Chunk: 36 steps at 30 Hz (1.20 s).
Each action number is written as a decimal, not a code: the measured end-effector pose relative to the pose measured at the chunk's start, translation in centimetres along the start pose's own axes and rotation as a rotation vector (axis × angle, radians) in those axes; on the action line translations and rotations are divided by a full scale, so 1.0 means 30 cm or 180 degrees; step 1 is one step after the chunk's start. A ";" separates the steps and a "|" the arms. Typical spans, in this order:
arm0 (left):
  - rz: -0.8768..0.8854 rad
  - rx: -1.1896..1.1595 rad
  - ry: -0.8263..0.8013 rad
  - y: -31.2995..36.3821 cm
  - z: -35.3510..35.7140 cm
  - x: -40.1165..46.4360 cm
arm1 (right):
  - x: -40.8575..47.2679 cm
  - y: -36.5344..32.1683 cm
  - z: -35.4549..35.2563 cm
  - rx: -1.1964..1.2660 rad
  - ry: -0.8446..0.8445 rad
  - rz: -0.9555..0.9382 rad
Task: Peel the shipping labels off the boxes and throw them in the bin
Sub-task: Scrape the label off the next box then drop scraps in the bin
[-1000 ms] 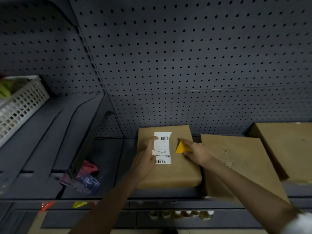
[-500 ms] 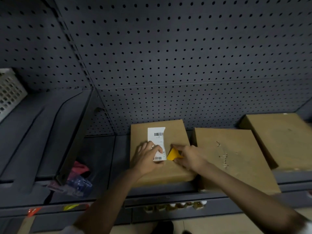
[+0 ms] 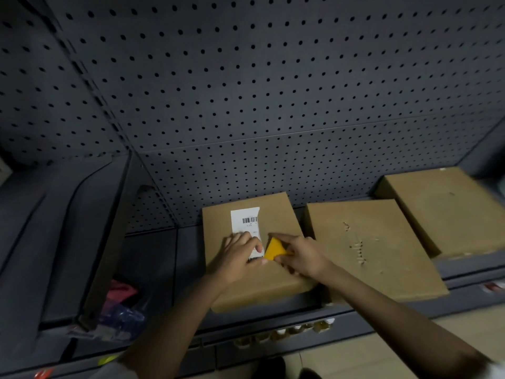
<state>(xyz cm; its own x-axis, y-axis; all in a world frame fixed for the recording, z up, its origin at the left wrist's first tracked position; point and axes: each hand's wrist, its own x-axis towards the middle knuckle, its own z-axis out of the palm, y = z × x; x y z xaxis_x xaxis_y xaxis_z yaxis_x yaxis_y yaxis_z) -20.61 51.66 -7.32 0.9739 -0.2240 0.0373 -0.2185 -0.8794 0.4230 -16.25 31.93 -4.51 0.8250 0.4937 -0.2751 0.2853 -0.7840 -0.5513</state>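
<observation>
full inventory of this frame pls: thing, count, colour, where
flat cardboard boxes: 3, brown, in a row on the shelf: left, middle, right
white shipping label with barcodes: 1, white, on top of the left box
yellow plastic scraper: 1, yellow, at the label's lower right edge
perforated metal back panel: 1, dark grey, behind the shelf
clear plastic bags with pink and blue contents: count unclear, lower shelf at left
small bottles with light caps: a row, yellowish, under the shelf edge
left hand: 1, on the label's lower part
right hand: 1, holds the scraper
</observation>
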 end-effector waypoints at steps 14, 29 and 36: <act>-0.0859 -0.1265 0.0622 0.021 -0.052 0.053 | -0.011 0.029 -0.035 0.0065 0.0118 0.0501; -0.0537 -0.0624 0.0445 -0.008 -0.057 0.031 | -0.009 0.008 -0.018 -0.0284 0.0160 0.0303; -0.0560 -0.0786 0.1025 -0.036 -0.127 0.094 | 0.003 -0.005 -0.022 -0.0456 -0.0025 0.0333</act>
<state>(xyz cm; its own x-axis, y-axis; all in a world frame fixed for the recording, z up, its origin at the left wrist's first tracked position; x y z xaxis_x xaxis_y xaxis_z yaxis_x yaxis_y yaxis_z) -17.38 53.59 -4.21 0.9731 0.0970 0.2091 -0.0643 -0.7569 0.6504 -15.90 31.83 -3.93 0.8501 0.4090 -0.3317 0.2650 -0.8766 -0.4016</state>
